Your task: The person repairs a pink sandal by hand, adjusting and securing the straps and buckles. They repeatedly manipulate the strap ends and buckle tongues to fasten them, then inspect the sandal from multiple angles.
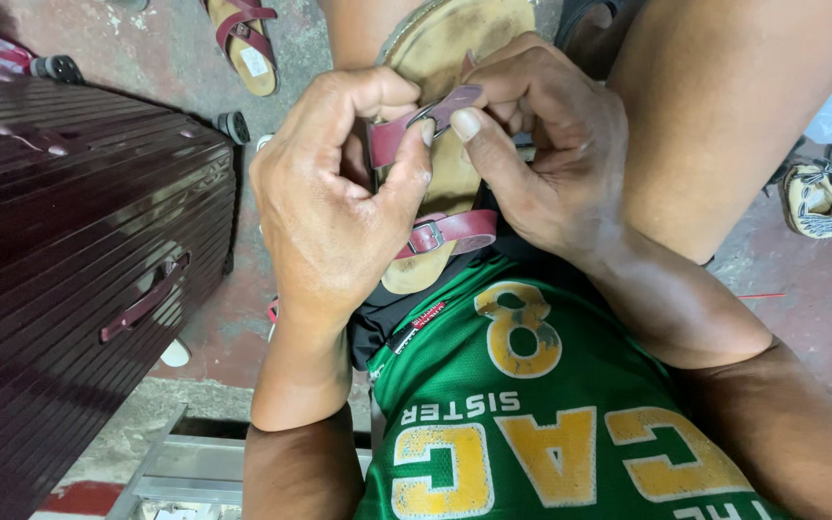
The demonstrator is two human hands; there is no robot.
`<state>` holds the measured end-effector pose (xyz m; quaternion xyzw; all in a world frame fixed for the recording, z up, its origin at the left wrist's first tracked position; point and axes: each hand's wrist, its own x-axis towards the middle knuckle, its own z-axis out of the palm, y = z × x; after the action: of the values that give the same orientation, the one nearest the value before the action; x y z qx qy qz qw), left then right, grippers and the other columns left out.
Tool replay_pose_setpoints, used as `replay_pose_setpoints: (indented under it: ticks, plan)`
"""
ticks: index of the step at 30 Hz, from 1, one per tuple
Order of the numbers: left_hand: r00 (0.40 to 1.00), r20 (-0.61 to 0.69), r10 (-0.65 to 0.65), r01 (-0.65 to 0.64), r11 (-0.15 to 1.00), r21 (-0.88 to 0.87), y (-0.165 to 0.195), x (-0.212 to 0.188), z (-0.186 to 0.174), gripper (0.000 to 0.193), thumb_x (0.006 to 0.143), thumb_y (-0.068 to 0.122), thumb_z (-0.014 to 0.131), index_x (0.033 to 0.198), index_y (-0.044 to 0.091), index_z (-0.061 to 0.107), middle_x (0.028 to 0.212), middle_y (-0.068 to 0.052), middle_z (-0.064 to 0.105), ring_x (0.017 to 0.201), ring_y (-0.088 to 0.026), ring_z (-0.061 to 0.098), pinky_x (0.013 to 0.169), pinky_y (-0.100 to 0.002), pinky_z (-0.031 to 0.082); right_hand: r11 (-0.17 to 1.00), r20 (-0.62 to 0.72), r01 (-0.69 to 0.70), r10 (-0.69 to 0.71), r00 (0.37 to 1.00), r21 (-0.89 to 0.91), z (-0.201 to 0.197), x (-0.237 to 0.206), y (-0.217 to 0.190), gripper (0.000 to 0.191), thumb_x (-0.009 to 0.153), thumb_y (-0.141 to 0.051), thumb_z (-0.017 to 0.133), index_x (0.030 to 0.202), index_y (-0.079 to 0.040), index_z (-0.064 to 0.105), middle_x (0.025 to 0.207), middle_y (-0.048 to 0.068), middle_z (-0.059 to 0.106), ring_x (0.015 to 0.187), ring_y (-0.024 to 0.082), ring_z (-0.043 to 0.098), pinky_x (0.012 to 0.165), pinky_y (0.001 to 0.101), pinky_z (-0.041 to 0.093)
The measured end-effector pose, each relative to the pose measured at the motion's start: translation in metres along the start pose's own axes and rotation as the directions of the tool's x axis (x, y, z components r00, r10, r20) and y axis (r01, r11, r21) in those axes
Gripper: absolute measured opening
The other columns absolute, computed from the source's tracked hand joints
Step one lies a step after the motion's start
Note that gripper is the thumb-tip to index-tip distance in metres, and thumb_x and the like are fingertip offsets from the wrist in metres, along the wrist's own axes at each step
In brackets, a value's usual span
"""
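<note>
The head camera looks down onto a worn concrete floor, grey with reddish stains and rough patches. At the left stands a dark maroon hard-shell suitcase with ribbed, glossy sides, a recessed handle and small black wheels at its far edge. Beyond it on the floor lies a second sandal, tan-soled with maroon straps. At the right edge lie woven, cream-coloured shoes with blue trim. A pale metal frame shows at the bottom, beside the person's green jersey, whose yellow print is cracked and flaking.

The sandal in hand rests in the lap, between the knees, sole lengthwise away from the body. Its footbed is tan, smooth and scuffed dark with wear. Two maroon leather-like straps cross it: the lower strap is fastened with a small metal buckle, and the upper strap is loose at its end.

The left hand pinches the upper strap between thumb and forefinger, close to its metal buckle. The right hand closes on the strap's pointed free end, with the thumb pressed against it just beside the buckle. The fingertips of both hands nearly touch over the footbed.
</note>
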<state>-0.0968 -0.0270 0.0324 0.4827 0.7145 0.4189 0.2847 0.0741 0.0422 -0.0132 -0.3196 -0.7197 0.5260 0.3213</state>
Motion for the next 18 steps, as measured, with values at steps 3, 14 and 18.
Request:
replay_pose_setpoints:
  ticks: [3,14,18]
  plan:
    - [1.000,0.000,0.031,-0.031,0.999,-0.043,0.002,0.002,0.002,0.025,0.087,-0.003,0.077,0.106,0.004,0.063,0.092,-0.003,0.067,0.061,-0.010,0.049,0.057,-0.025,0.042,1.000,-0.007,-0.007,0.007,1.000,-0.016,0.000,0.001,-0.001,0.007,0.111,0.005,0.067,0.111,0.000,0.062,0.098,0.004,0.060,0.073,0.003,0.052,0.065,0.0200,0.041]
    - [0.996,0.004,0.086,-0.086,0.996,-0.032,-0.002,-0.001,0.011,0.027,0.093,-0.003,0.078,0.114,0.005,0.063,0.097,-0.005,0.067,0.067,-0.010,0.054,0.060,-0.023,0.046,0.992,0.051,-0.050,0.056,0.997,-0.119,-0.010,0.002,0.001,0.005,0.113,0.003,0.066,0.109,0.002,0.063,0.101,0.006,0.066,0.082,0.005,0.071,0.068,0.0181,0.054]
    - [0.994,0.039,0.101,-0.099,0.994,-0.042,-0.002,-0.003,0.008,0.029,0.095,-0.002,0.078,0.120,0.005,0.064,0.104,-0.005,0.071,0.069,-0.008,0.055,0.058,-0.020,0.045,0.988,0.044,-0.120,0.116,0.992,0.102,-0.009,-0.001,0.006,0.006,0.118,0.003,0.060,0.113,0.004,0.061,0.102,0.006,0.065,0.086,0.005,0.070,0.074,0.0171,0.056]
